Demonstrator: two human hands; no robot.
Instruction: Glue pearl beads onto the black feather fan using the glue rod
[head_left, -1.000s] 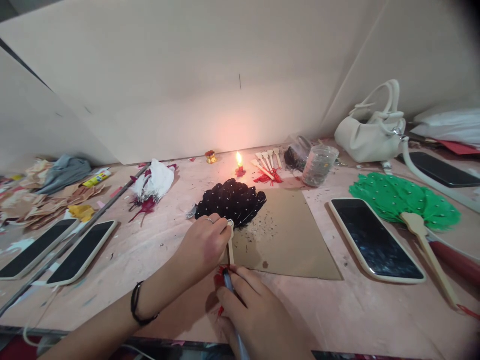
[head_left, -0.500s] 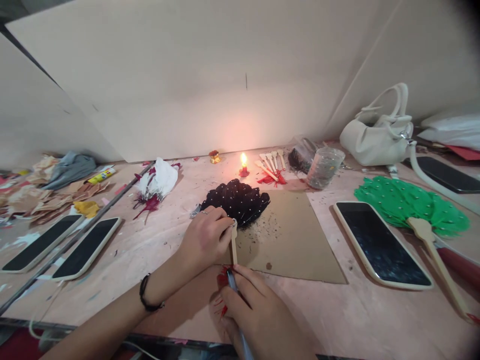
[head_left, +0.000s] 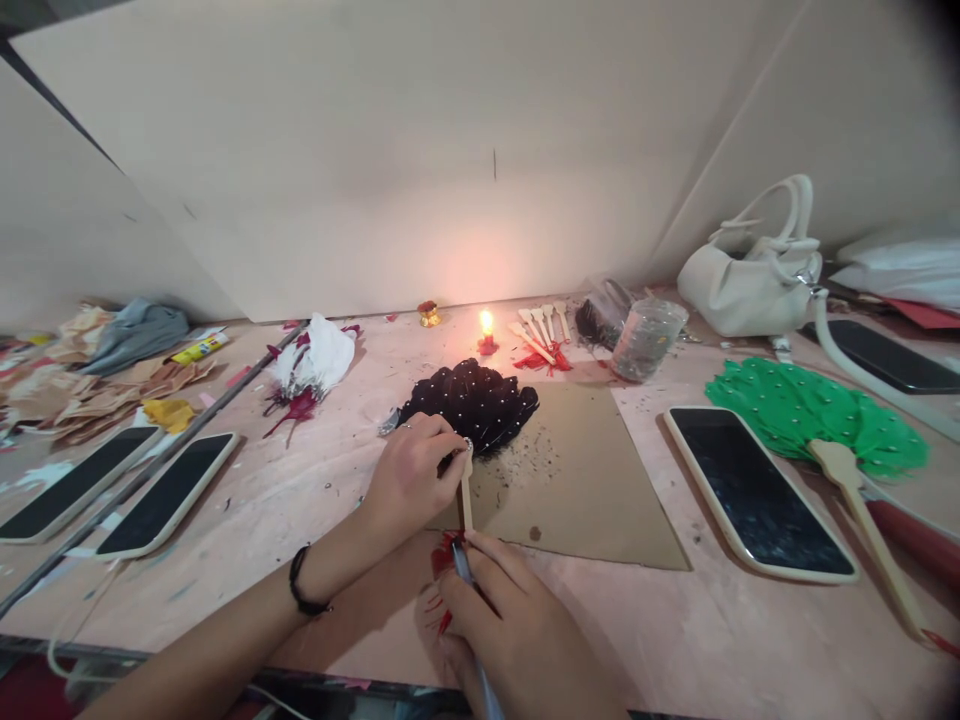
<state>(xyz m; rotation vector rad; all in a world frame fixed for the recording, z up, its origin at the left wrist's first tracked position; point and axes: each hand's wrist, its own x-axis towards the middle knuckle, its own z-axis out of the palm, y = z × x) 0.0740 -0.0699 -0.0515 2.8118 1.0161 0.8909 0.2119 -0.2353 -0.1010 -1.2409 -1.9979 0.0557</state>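
A black fan (head_left: 480, 395) dotted with white beads lies on the cardboard. My left hand (head_left: 416, 470) is closed at its base, fingertips pinching the top of the pale wooden handle (head_left: 466, 505), which points toward me. Part of the fan's base is hidden behind those fingers. At the handle's lower end, my right hand (head_left: 525, 625) is closed around a slim grey-blue tool (head_left: 463, 565), its exact kind unclear. The tool's tip and my right fingertips are by the handle's end, where red tassel threads (head_left: 442, 555) spread partly under the hand.
Behind the fan burns a small candle (head_left: 487, 330), beside loose pale handles (head_left: 536, 325) with red tassels. A clear plastic cup (head_left: 649, 340) stands right of them. A phone (head_left: 757, 490) and a green fan (head_left: 817, 410) lie at right; two more phones (head_left: 169, 495) lie at left.
Both hands keep their places and grips, with hardly any movement. The whole view has shifted very slightly.
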